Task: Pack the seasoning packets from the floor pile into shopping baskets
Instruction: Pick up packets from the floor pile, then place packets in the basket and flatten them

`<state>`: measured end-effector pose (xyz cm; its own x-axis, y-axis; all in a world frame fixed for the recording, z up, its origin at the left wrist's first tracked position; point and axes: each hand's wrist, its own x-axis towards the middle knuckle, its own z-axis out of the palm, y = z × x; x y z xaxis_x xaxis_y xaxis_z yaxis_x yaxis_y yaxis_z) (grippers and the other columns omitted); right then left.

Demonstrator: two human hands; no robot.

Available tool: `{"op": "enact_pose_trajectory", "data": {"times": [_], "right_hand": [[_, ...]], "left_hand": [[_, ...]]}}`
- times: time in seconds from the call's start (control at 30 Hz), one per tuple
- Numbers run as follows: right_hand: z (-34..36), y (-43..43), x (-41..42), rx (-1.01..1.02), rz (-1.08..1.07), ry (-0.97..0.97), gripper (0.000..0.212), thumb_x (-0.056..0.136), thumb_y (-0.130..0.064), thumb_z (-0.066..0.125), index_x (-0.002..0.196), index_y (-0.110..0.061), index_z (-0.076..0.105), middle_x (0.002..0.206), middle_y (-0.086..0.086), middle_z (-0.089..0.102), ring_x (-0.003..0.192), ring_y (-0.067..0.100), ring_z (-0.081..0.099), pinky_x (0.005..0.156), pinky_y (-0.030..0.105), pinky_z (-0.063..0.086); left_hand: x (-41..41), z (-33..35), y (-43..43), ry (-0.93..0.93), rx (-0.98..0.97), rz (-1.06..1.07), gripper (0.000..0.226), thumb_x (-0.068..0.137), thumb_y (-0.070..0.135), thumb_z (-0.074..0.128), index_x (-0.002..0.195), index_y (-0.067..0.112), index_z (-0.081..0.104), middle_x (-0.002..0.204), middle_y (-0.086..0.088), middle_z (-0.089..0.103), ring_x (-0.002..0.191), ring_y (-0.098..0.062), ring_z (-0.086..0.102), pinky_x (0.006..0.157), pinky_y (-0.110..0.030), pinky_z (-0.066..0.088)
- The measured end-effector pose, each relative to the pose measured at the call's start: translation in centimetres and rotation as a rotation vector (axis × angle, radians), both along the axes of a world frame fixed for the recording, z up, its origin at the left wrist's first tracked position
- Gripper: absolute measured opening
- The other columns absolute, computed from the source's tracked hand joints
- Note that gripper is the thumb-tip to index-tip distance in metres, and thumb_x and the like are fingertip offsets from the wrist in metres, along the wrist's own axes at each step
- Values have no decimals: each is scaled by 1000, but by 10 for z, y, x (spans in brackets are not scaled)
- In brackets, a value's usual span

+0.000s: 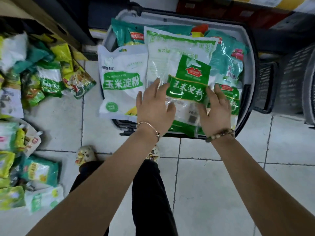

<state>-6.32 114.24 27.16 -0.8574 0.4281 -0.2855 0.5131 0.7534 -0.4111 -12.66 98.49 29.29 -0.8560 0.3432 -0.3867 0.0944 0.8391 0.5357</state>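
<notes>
A grey shopping basket [250,53] stands on the tiled floor ahead of me, full of white and green seasoning packets. On top lies a green-and-clear starch packet [189,82]. My left hand [154,106] rests on its left edge with fingers straight and spread. My right hand [215,109] lies flat against its right edge, fingers extended. A larger white starch packet [121,82] leans over the basket's left rim. The floor pile of packets [34,79] spreads along the left side.
A dark empty basket [289,86] stands to the right of the grey one. Cardboard boxes [51,17] sit behind the pile at upper left. My legs and patterned shoes [84,155] are below the basket. Bare tiles lie at lower right.
</notes>
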Motion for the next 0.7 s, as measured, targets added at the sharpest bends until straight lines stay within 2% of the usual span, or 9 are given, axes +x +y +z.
{"op": "enact_pose_trajectory", "data": {"times": [0.1,0.23,0.4,0.53,0.7], "right_hand": [[17,-38,-6,27,112,53,53,84,-28,48,133,-6,51,143,19,41,134,38,36,108,59,27],[32,-109,-19,-9,259,55,55,82,-33,44,129,-6,54,137,20,48,127,41,44,103,62,32],[35,-225,-45,-83,393,-53,57,85,-35,40,133,-8,50,143,15,44,134,34,37,110,56,24],[36,-328,-63,-139,528,-131,51,86,-22,57,134,-9,49,144,14,43,133,34,38,109,55,28],[25,-450,-75,-158,764,-284,51,93,-22,52,142,-15,38,151,6,31,141,20,25,115,43,16]], "left_hand": [[-2,12,-41,-50,116,172,50,88,21,54,137,21,43,150,-2,33,137,-19,31,115,-45,16],[-10,26,-117,-52,242,364,52,79,28,49,130,16,52,139,-6,47,127,-23,45,107,-47,33],[-8,32,-231,-44,249,534,52,77,28,50,126,14,54,135,-7,50,127,-23,46,106,-48,34],[9,31,-333,-56,211,723,52,76,28,50,125,12,55,132,-7,52,122,-26,49,104,-48,36],[49,22,-450,-122,174,987,51,77,29,51,126,16,54,130,-2,53,104,-30,56,99,-43,40]]}}
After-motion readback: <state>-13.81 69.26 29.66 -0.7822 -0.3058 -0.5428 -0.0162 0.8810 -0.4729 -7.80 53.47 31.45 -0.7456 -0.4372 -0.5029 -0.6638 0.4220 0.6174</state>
